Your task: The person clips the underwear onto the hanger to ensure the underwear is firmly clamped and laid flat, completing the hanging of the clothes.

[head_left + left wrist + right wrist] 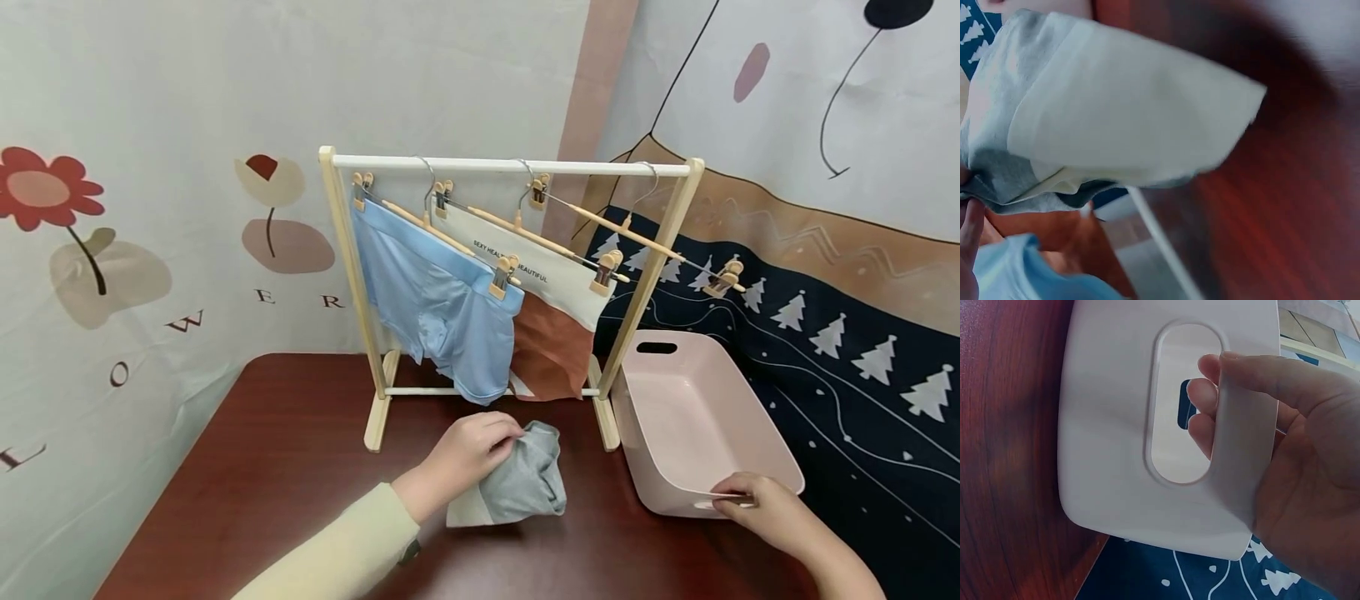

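Note:
My left hand (474,450) pinches a bunched grey and off-white piece of underwear (528,475) above the table, in front of the rack. Up close in the left wrist view, the off-white panel of the underwear (1129,100) hangs from the fingers. At the right, my right hand (765,504) grips the near rim of a pink plastic bin (712,417). In the right wrist view its fingers (1202,397) curl through the bin's oval handle hole, with the thumb outside. The bin's visible inside holds nothing.
A small wooden rack (510,165) bears three clip hangers. Light blue boxer briefs (442,304) hang on the left one, white and rust-brown underwear (555,333) on the middle one. The right hanger (630,233) carries no garment. All stand on a dark red table (300,433).

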Motion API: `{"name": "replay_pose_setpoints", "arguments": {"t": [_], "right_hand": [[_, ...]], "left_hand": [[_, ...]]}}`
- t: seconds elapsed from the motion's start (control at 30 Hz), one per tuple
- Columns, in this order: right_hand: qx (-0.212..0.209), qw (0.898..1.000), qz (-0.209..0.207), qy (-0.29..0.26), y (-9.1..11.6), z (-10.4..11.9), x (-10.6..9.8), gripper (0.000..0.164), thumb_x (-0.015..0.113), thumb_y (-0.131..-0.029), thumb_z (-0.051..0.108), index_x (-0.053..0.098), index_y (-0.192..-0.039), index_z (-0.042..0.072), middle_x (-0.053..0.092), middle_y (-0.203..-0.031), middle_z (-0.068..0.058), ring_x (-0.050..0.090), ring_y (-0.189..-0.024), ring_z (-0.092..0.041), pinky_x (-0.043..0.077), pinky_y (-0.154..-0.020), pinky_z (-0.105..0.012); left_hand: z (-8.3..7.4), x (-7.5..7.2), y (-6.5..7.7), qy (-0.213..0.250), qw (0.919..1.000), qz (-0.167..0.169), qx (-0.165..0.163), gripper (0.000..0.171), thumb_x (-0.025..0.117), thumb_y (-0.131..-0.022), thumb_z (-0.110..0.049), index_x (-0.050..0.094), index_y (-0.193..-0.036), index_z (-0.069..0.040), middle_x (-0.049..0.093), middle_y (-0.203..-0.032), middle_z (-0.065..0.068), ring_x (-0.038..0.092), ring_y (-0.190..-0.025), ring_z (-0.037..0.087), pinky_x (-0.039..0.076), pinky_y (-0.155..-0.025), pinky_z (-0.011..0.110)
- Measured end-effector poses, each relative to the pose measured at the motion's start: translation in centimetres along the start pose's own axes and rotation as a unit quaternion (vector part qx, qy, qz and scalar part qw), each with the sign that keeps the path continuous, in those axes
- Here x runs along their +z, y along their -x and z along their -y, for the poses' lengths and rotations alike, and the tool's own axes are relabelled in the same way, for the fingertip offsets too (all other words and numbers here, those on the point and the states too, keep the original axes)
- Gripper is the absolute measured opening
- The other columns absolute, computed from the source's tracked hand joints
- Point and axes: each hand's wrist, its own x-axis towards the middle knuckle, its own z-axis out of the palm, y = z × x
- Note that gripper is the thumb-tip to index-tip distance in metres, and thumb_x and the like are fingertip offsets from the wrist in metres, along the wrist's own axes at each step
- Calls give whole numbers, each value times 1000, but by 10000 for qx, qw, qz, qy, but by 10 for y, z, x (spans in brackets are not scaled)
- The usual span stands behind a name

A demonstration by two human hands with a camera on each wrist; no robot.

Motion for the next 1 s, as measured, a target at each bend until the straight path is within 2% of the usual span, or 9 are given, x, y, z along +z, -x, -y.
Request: {"name": "replay_pose_setpoints", "arguments": {"t": [0.23,0.37,0.47,0.57,0.7,0.77,0.83,0.93,1.0], "right_hand": [[-33,9999,129,-7,-2,0,-1,6,73,-79,6,69,-81,10,61,-77,14,49,-70,11,45,-57,-19],[-79,9997,208,-64,-4,1,-4,7,72,-78,5,68,-81,9,62,-77,14,49,-71,11,45,-57,-19],[-72,9996,273,-34,-6,4,-6,8,72,-79,5,69,-83,10,62,-77,13,48,-71,10,45,-57,-19],[27,9992,342,213,-8,11,-9,10,72,-78,4,69,-87,8,63,-78,10,49,-71,9,45,-59,-21],[545,9952,337,746,-13,30,-17,23,68,-74,1,67,-96,8,65,-89,1,59,-83,-11,49,-68,-33],[756,9924,70,971,-18,43,-19,27,66,-71,-1,66,-96,9,64,-93,-3,60,-87,-24,48,-72,-40],[654,9896,-533,1164,-25,58,-17,26,65,-67,-1,65,-90,11,63,-90,-3,59,-85,-29,46,-71,-43],[367,9845,-1315,1104,-40,84,-7,23,65,-66,-2,62,-84,12,58,-84,1,54,-77,-20,44,-65,-35],[178,9849,-1457,913,-49,102,5,23,65,-67,-2,61,-82,14,56,-81,5,51,-73,-12,42,-61,-29]], "left_hand": [[18,-2,34,-59,9987,60,-502,21,72,-71,5,71,-85,-11,69,-88,-2,65,-84,9,51,-76,19],[26,-5,47,-138,9949,328,-943,20,73,-72,5,70,-86,-10,68,-90,-2,65,-85,10,52,-75,21],[30,-8,54,-221,9892,573,-1328,19,72,-74,4,70,-87,-9,67,-91,-1,65,-83,10,53,-74,23],[34,-9,61,-302,9815,789,-1718,18,70,-75,3,71,-89,-9,67,-91,-1,65,-83,11,53,-74,26],[39,-9,68,-417,9705,957,-2175,19,70,-76,2,71,-90,-11,67,-93,-2,66,-86,11,53,-76,27],[41,-9,71,-459,9665,992,-2320,20,70,-76,2,72,-90,-12,67,-93,-3,65,-87,11,53,-76,28],[43,-8,74,-470,9642,1003,-2408,20,69,-76,2,72,-91,-12,67,-94,-2,66,-88,12,53,-75,28],[43,-8,76,-441,9615,1036,-2506,23,64,-77,4,72,-92,-12,68,-95,-2,65,-89,12,53,-75,28],[43,-9,76,-374,9593,1070,-2586,24,61,-78,4,72,-93,-12,68,-96,-3,65,-90,12,53,-76,29]]}}
